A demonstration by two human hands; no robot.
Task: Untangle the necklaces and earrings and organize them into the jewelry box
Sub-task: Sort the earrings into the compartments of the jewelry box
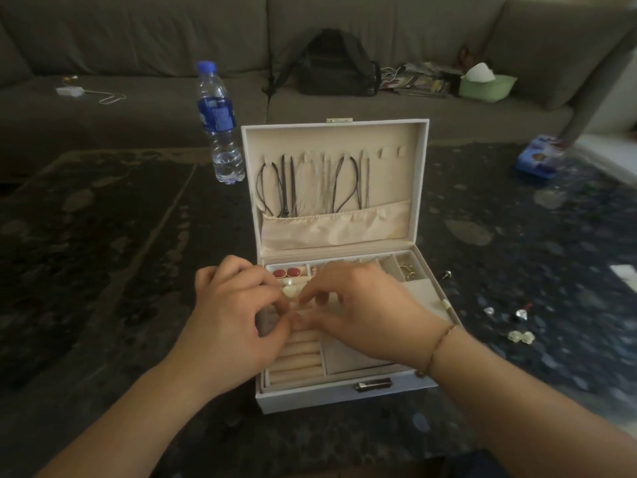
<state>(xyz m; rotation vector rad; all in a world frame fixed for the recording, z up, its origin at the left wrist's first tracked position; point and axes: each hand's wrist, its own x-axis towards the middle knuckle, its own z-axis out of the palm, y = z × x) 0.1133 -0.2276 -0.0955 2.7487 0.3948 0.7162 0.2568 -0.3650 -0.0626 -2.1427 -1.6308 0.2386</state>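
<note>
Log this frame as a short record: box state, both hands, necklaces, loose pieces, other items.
box: jewelry box open on table
left hand: over ring rolls, fingertips pinched
right hand: meets left, fingertips pinched; item unclear
necklaces: hung in lid
red earrings: back-left compartment
loose earrings: table, right of box
other: bottle, backpack

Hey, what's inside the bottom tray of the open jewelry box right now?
The jewelry box tray holds red earrings, a pearly piece, gold bits and ring rolls. The left hand and right hand cover its middle.
</note>
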